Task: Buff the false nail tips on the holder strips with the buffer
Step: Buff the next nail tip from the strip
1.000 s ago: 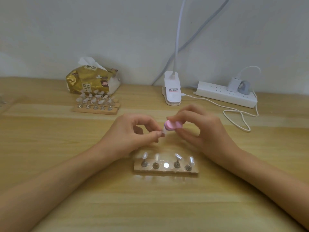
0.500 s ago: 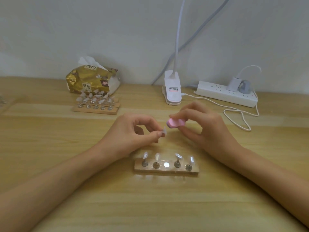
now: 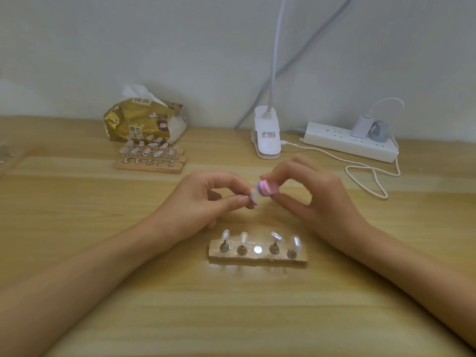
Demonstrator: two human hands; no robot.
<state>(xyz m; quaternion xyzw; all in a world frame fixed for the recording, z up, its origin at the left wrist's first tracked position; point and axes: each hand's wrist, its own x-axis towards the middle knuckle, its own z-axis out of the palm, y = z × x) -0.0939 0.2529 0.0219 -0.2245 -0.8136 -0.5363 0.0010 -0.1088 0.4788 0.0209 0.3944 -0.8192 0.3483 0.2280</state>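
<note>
I am in the middle of the buffing step, with one tip taken off its strip. My left hand (image 3: 203,202) pinches a small translucent false nail tip (image 3: 253,197) between thumb and forefinger, the fingers curled closed on it. My right hand (image 3: 316,202) is clamped with its fingertips on the small pink and purple layered buffer block (image 3: 268,189). The end of the buffer block sits at 3 o'clock of the tip. It looks to be touching, but the blur does not let me be sure.

At 6 o'clock from my hands, on the light wooden table (image 3: 231,318), lies the near wooden holder strip (image 3: 257,258). It carries four clear tips upright on metal stands. Its middle place shows only a bare round silver magnet (image 3: 257,249), so I judge that the tip in my fingers belongs there. At 11 o'clock, well apart, further wooden holder strips (image 3: 150,163) stand full of tips, just in front of a gold tissue pack (image 3: 144,119). A white clip lamp (image 3: 266,136) is at 12 o'clock and a white power strip (image 3: 347,141) at 2 o'clock.

The next move, in my judgement, calls for short, light strokes over the tip surface with a firm left pinch, because the piece is tiny and may twist or slip out. After that it should go back on the free magnet.
</note>
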